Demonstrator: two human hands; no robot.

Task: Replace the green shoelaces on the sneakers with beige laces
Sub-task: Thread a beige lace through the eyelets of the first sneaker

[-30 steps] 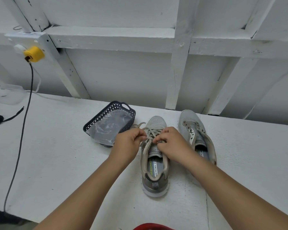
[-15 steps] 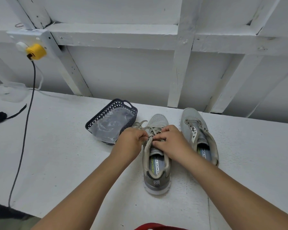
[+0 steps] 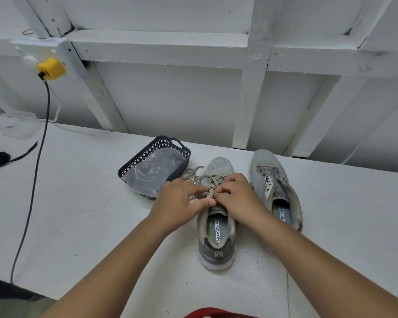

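Both hands, the left hand and right hand, pinch the beige lace on the near shoe, so pull both ends evenly and gently.

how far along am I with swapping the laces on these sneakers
Done: the right sneaker shows no lace. In hand: your left hand and right hand pinch the beige lace on the left sneaker. Left: finish it, then lace the right one.
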